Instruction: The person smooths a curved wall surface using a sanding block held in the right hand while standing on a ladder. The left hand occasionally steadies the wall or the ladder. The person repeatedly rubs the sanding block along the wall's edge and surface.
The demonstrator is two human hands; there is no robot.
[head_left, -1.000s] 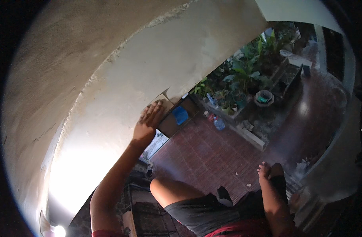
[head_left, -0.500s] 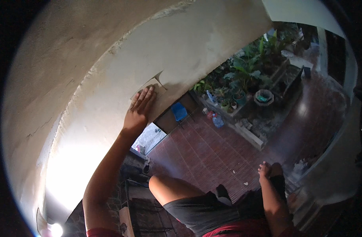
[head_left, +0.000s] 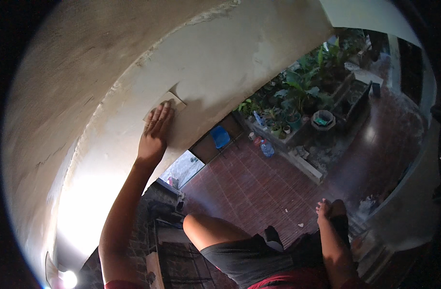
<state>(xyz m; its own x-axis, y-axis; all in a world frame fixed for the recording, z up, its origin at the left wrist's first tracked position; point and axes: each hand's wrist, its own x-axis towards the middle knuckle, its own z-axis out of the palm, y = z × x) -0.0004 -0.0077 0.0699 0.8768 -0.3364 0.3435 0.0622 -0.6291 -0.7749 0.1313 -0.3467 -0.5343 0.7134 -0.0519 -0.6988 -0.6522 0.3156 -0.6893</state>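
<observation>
Left hand [head_left: 153,137] slid up-left; sanding sheet [head_left: 168,103] flat on wall [head_left: 239,58], long axis diag.

A clear plastic bottle [head_left: 267,148] with a blue tint is seen lying on the red brick floor [head_left: 249,188], just beside the row of potted plants [head_left: 297,103]. Whether it carries a label cannot be told. No other packages, signs or screens are seen
</observation>
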